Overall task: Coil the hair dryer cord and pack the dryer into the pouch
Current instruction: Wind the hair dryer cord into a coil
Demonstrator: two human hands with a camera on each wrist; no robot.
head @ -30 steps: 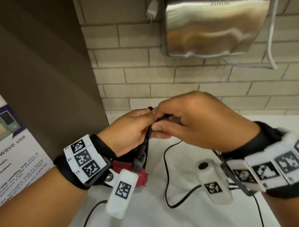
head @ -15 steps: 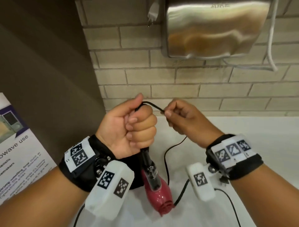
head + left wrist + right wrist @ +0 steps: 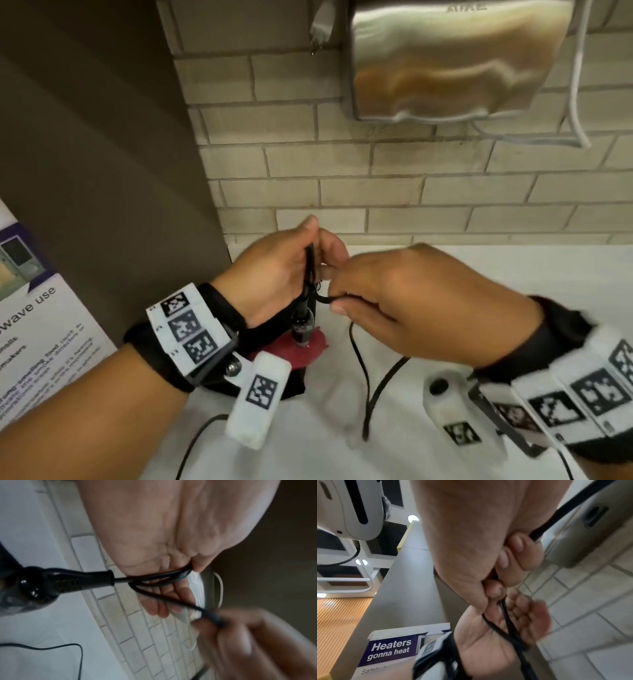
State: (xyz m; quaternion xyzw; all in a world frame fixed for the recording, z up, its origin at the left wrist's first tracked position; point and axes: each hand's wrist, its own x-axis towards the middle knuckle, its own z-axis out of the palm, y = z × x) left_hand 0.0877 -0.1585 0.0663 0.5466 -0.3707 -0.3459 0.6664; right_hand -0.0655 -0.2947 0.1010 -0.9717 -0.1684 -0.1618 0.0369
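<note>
Left hand [image 3: 274, 270] held a loop of the black cord [image 3: 154, 580] under its thumb, fingers loosely extended, red hair dryer [image 3: 305, 346] hanging below it over the white counter [image 3: 513, 274]. Right hand [image 3: 411, 301] pinched the cord just beside it, fingers curled; slack trailed on the counter.

We see a glossy black plastic cord collar [image 3: 96, 578], a smooth black rubbery cord [image 3: 359, 359], a brushed-metal hand dryer [image 3: 452, 61], matt brick tiles [image 3: 342, 164], and a smooth white counter [image 3: 513, 267].
</note>
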